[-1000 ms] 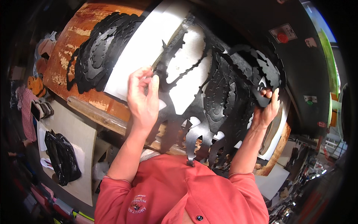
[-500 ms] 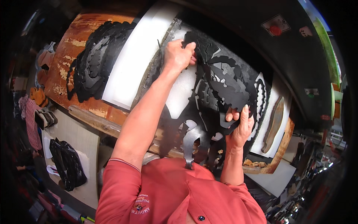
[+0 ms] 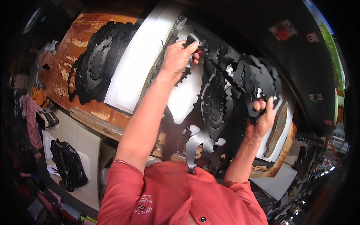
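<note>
My left hand (image 3: 176,62) is closed on the far edge of a glossy black cut-out sheet (image 3: 194,36), which curls up by the thumb. The sheet looks like leather or a synthetic, with scalloped holes, and its near end hangs over the table edge toward my shirt. In my right hand (image 3: 261,119), fingers and thumb grip a loose bundle of black scalloped pieces (image 3: 258,77), raised at the right. A thin toothed black strip (image 3: 227,77) stretches between the two hands. Nested black cut shapes (image 3: 213,103) lie below it.
Left on the worn wooden table (image 3: 77,43) is a pile of black scalloped pieces (image 3: 99,62). A white board (image 3: 131,60) lies beside it. Right of my right hand is a wooden curved bar (image 3: 276,129). A dark machine panel with a red button (image 3: 282,35) overhangs the far right.
My right hand has moved right and slightly up, carrying the bundle of black pieces off the sheet. My left hand stays nearly in place, with the sheet's edge now curled up.
</note>
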Motion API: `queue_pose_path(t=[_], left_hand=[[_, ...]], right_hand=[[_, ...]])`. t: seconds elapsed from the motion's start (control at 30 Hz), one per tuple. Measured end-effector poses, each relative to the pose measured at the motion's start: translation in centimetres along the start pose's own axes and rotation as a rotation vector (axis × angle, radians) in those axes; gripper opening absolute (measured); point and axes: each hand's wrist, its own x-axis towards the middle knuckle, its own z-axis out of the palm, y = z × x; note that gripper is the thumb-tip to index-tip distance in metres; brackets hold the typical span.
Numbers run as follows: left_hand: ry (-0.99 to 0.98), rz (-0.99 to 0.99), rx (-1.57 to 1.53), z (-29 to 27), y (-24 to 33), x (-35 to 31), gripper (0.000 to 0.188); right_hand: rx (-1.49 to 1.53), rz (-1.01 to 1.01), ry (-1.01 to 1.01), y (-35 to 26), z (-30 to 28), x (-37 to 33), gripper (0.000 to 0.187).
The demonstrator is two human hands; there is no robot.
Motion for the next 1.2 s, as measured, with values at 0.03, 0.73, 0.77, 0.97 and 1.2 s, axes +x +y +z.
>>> queue_pose_path(t=[0.03,0.73,0.77,0.97,1.2], left_hand=[[0.003,-0.070,0.002,-0.3,0.2,0.1,0.021],[-0.161,-0.101,0.058,-1.2,0.5,2.2,0.019],[-0.214,-0.145,-0.023,-1.2,0.4,2.0,0.019],[-0.302,-0.217,-0.169,-0.7,0.7,1.0,0.027],[-0.088,-0.149,0.068,-0.8,0.7,0.3,0.019]], right_hand=[[-0.122,-0.014,-0.032,0.7,0.4,0.3,0.023],[-1.006,-0.512,-0.081,13.1,11.9,7.8,0.026],[-1.024,-0.507,-0.063,13.1,12.0,7.8,0.024],[-1.075,-0.526,-0.061,13.3,12.3,7.7,0.021],[-0.946,-0.538,-0.066,13.8,11.5,8.4,0.028]])
